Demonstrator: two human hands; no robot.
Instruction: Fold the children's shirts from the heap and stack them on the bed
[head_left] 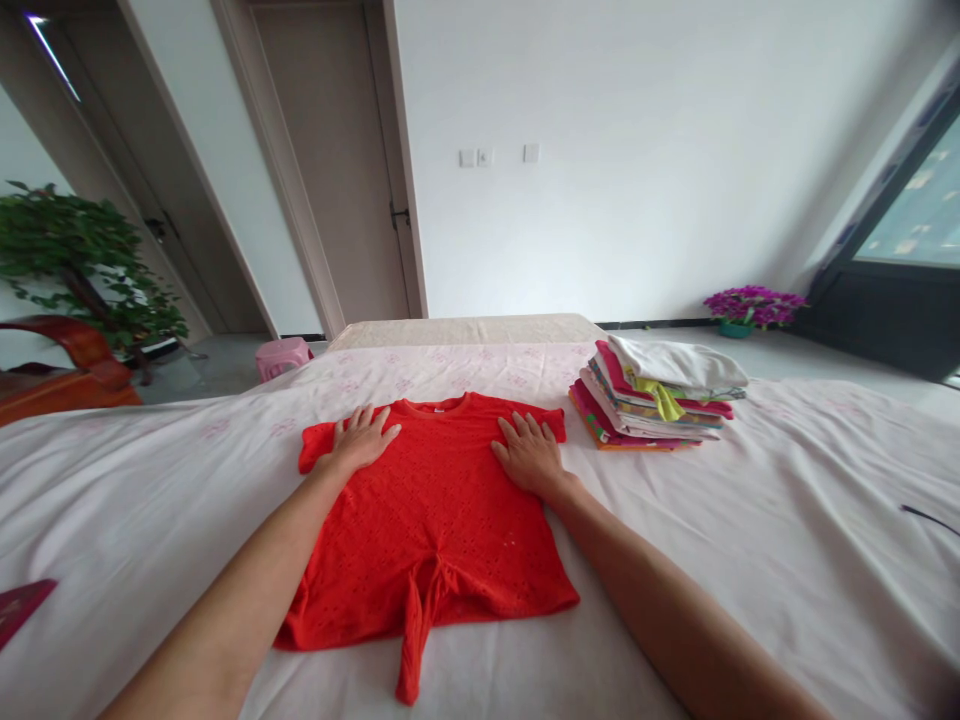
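Note:
A red short-sleeved top [442,490] lies spread out on the pale sheet, neckline away from me, with a knotted tie hanging from its lower hem. My left hand [362,438] rests flat on its left shoulder, fingers spread. On the right shoulder, beside the sleeve, my right hand [529,455] also lies flat with fingers apart. Neither hand grips the cloth. Just right of the top stands a stack of folded clothes [652,395], with a white piece uppermost and a yellow-green bit hanging out.
The white sheet [787,500] with faint pink flowers is wrinkled at both sides. A dark red object [26,605] lies at the left edge, a thin dark cord [930,518] at the right. Beyond are a pink stool [283,355], a wooden armrest [75,355] and purple flowers [754,305].

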